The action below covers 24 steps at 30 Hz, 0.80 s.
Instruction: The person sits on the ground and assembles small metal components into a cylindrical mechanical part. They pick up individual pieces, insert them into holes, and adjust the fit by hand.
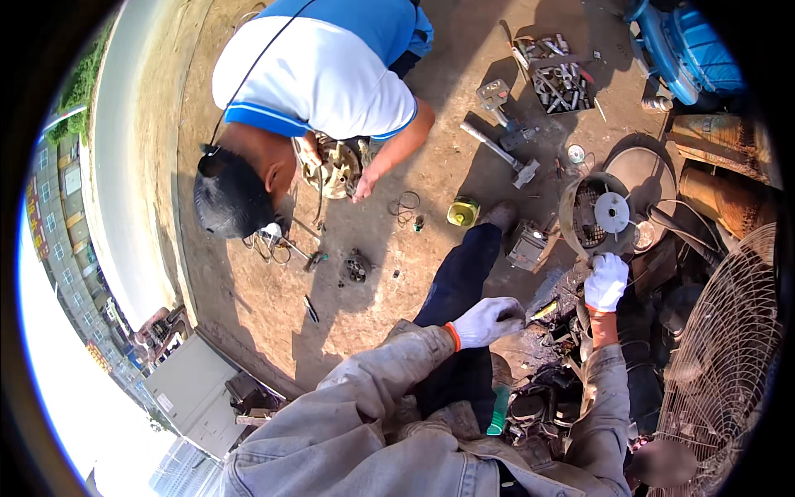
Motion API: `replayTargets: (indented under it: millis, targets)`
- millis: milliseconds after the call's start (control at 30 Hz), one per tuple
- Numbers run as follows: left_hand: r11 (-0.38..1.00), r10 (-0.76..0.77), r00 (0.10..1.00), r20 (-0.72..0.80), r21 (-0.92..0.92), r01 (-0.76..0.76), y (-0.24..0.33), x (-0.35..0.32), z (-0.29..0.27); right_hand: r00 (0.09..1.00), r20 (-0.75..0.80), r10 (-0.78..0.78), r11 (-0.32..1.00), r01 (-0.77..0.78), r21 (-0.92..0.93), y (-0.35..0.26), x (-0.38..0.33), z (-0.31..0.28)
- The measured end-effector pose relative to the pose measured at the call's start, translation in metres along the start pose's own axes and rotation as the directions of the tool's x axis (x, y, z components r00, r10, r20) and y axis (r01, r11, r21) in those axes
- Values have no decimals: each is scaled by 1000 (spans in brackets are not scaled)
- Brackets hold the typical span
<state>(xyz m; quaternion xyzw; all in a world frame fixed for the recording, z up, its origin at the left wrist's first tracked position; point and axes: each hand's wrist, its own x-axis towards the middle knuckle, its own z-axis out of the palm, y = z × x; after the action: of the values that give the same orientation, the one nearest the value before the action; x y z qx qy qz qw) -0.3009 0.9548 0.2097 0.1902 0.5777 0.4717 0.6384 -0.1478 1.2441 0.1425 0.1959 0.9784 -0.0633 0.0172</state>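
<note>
My left hand (485, 323), in a white glove with an orange cuff, is held above my leg with its fingers curled together. Its fingertips look dark, and whatever they may pinch I cannot make out. My gloved right hand (607, 283) is closed at the near rim of a round metal basin (568, 217). Inside the basin are a dark mesh and a pale disc (612, 213) with a central hole. A yellow-handled tool (544, 311) lies between my hands among dark, greasy parts.
A co-worker (323, 74) bends over a metal motor part (335, 170) at the upper left. A hammer (501, 153), a box of sockets (561, 87) and a yellow container (463, 212) are on the ground. A wire fan guard (720, 356) stands at the right.
</note>
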Motion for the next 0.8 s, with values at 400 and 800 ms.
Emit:
replayTargets:
  millis: [400,800]
  targets:
    - [927,-230,533,-814,-349,-133,-72,-466,-118,994,99,39,998,-35,-44,-185,-192,-143]
    - [842,-517,321,-793,-539,25,-357,-665,-306,962,-83,260,943,-272,-192,-446,-240,-173]
